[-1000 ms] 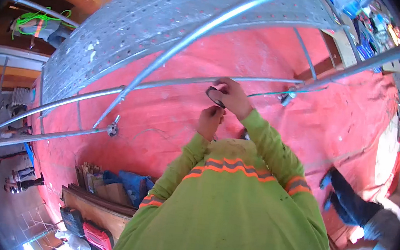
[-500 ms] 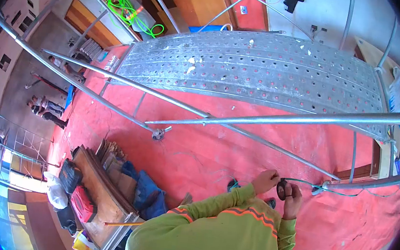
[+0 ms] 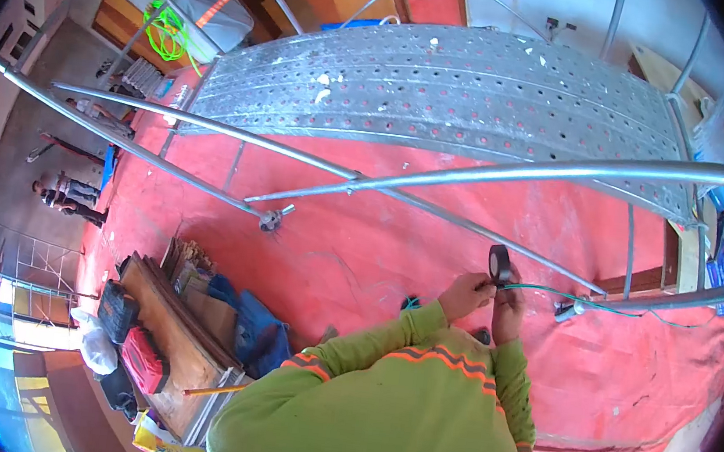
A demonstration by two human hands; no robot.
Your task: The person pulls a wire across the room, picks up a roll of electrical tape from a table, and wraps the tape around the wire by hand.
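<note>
In front of my chest my two hands meet around the end of a thin green wire (image 3: pixel 562 294). My left hand (image 3: pixel 466 295) is closed, its fingertips pinching at the wire's end. My right hand (image 3: pixel 508 317) is closed just beside it, with a roll of black tape (image 3: pixel 503 266) standing upright above its fingertips. The hands partly hide the wire end and the tape's contact with the fingers. From there the wire runs right, over a scaffold tube's lower end.
Crossed scaffold tubes (image 3: pixel 446 180) stand ahead, below a perforated metal platform (image 3: pixel 446 94). Stacked boards (image 3: pixel 178 339) with bags lie at left on the red floor covering (image 3: pixel 373 289). A person in a grey top (image 3: pixel 212 12) is near coiled green hose or cable (image 3: pixel 167 32); others stand farther left.
The tape roll has moved from below the wire, at my right hand, to above both hands. My hands are closer together. The person at the back has straightened, apart from the green coil.
</note>
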